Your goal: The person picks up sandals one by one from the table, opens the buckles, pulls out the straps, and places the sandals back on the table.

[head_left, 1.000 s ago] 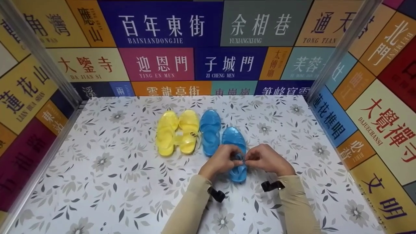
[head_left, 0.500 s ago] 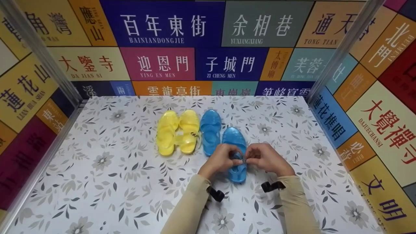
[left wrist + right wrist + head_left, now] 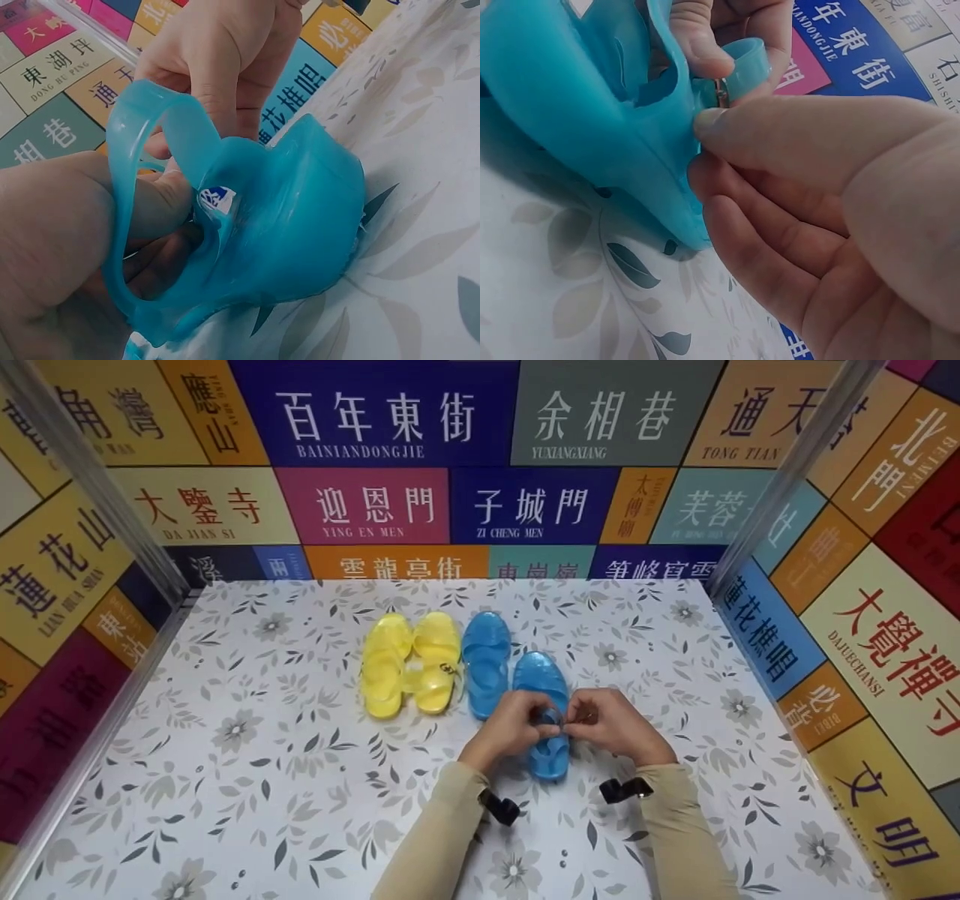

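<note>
A blue jelly sandal (image 3: pixel 538 671) lies toe-forward on the table, both hands at its ankle strap. My left hand (image 3: pixel 517 725) reaches through the strap loop (image 3: pixel 124 150) and pinches the strap close to the buckle. From the other side, my right hand (image 3: pixel 616 727) pinches the strap between thumb and fingers. In the right wrist view, a small metal buckle (image 3: pixel 721 92) shows between the two thumbs, and the strap's curled end (image 3: pixel 748 69) sticks out past it. The second blue sandal (image 3: pixel 486 667) stands just left and farther back.
Left of the blue sandals, a yellow sandal (image 3: pixel 435 660) with dark marks on its strap sits beside another yellow sandal (image 3: pixel 386 664). A white floral cloth (image 3: pixel 262 772) covers the table. Colourful sign-patterned panels (image 3: pixel 375 412) close off the back and both sides.
Both hands keep nearly the same place at the blue sandal's strap; only the fingers shift slightly. The other sandals have not moved.
</note>
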Demonstrator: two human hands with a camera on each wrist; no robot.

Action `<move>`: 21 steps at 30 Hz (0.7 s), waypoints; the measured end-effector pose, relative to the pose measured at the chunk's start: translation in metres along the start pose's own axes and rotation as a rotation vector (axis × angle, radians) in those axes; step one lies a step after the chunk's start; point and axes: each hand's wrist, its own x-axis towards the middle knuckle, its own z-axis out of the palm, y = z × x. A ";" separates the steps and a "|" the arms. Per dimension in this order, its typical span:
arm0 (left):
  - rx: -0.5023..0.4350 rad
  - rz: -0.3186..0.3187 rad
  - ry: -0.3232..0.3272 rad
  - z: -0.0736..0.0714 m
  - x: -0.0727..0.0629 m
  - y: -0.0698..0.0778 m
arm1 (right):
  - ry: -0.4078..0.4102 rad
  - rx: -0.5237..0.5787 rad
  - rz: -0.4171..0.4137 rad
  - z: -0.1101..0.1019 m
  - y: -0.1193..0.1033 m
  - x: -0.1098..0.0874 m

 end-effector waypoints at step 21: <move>-0.158 -0.015 0.073 -0.002 -0.004 -0.007 | -0.069 -0.060 0.025 -0.001 -0.005 0.000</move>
